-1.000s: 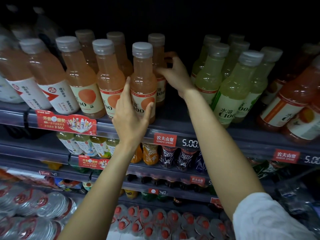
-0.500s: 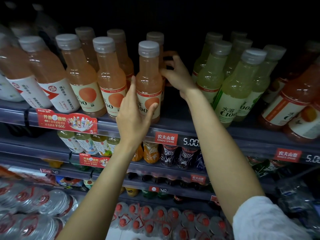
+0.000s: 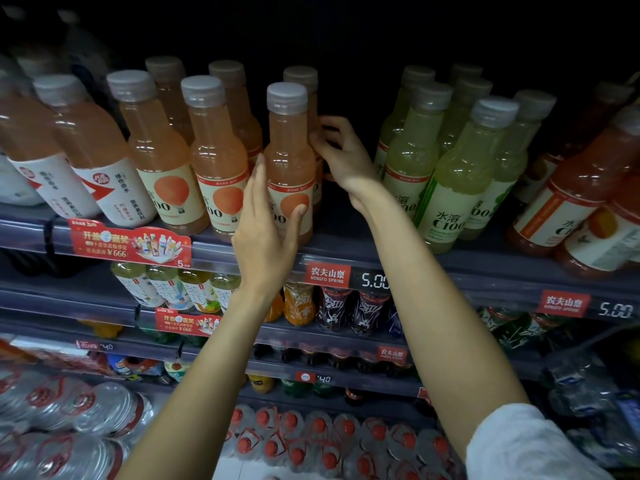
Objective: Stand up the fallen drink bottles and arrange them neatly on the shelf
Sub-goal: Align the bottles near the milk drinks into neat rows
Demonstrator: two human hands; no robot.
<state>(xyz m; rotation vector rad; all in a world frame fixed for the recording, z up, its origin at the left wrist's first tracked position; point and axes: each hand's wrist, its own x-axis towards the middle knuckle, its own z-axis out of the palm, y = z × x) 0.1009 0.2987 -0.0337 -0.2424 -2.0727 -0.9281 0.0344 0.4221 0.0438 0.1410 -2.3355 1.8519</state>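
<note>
A peach-orange drink bottle [image 3: 289,150] with a grey cap stands upright at the front edge of the top shelf [image 3: 450,268]. My left hand [image 3: 266,244] holds it low down, fingers up its left side and thumb on the label. Directly behind it stands a second orange bottle [image 3: 300,77], mostly hidden. My right hand [image 3: 346,161] reaches in from the right, its fingers curled round the shoulder of that rear bottle. More orange bottles [image 3: 214,161] stand upright in rows to the left.
Yellow-green bottles [image 3: 450,188] stand in rows right of my right hand, with a dark gap between. Red-orange bottles [image 3: 571,188] lean at the far right. Lower shelves hold tea bottles [image 3: 173,289] and dark drinks; water bottles [image 3: 311,445] lie at the bottom.
My left hand has slid the front orange bottle to the right, so it now lines up in front of the rear bottle. My right hand stayed on the rear bottle.
</note>
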